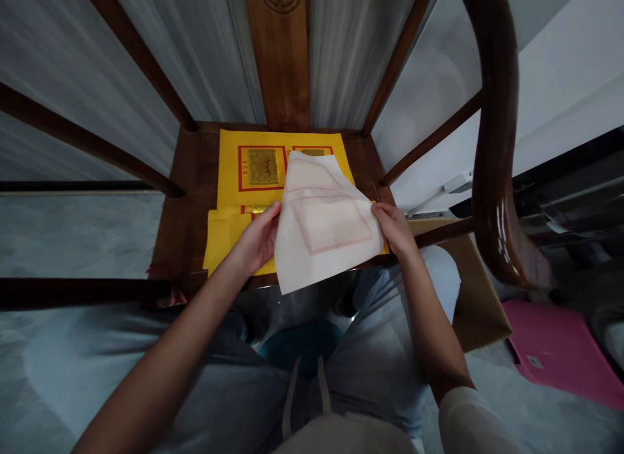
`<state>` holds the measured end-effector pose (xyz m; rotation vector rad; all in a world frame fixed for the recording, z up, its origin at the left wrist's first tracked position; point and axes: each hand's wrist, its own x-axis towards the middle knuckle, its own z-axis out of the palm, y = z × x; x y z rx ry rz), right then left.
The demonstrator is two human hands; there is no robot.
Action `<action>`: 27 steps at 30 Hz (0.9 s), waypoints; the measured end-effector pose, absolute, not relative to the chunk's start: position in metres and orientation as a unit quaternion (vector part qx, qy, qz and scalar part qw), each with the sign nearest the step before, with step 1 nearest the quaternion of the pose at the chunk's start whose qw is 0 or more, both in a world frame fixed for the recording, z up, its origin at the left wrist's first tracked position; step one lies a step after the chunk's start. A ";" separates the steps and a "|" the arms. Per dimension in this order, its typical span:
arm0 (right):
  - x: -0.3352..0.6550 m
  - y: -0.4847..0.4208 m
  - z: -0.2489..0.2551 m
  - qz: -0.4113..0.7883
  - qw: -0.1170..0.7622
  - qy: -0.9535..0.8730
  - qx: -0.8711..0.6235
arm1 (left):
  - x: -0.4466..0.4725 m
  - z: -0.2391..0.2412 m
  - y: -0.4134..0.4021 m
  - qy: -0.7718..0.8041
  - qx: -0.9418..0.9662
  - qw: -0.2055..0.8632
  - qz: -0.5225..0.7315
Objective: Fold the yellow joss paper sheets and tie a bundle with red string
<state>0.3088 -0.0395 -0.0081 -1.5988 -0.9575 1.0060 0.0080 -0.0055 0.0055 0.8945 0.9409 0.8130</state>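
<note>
A sheet of paper [336,223] is held up in front of me, its pale side towards me, with faint reddish rectangles showing through. At its right edge, my right hand [396,229] pinches it between thumb and fingers. My left hand [258,240] is closed at the left edge, with its fingertips partly hidden by the paper. Under and behind it, yellow printed sheets [228,171] with red-framed gold squares [263,166] lie on the wooden chair seat [188,171]. Another yellow stack or folded part [221,236] sits nearer to me, overlapping them.
The chair's back panel [285,64] and curved armrest [497,129] rise around the seat. Right of my knee are a cardboard box [480,291] and a pink plastic piece [565,350]. A blue-green round object [299,343] is on the floor between my legs.
</note>
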 end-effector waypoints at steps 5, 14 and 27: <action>0.312 -0.058 -0.002 0.448 0.442 -0.395 -0.670 | 0.005 -0.011 -0.007 0.488 0.456 0.603 0.437; 0.312 -0.066 -0.016 0.454 0.407 -0.417 -0.674 | -0.001 -0.014 -0.005 0.468 0.663 0.338 0.476; 0.311 -0.081 -0.019 0.469 0.425 -0.455 -0.627 | -0.009 -0.027 0.001 0.550 0.527 0.462 0.455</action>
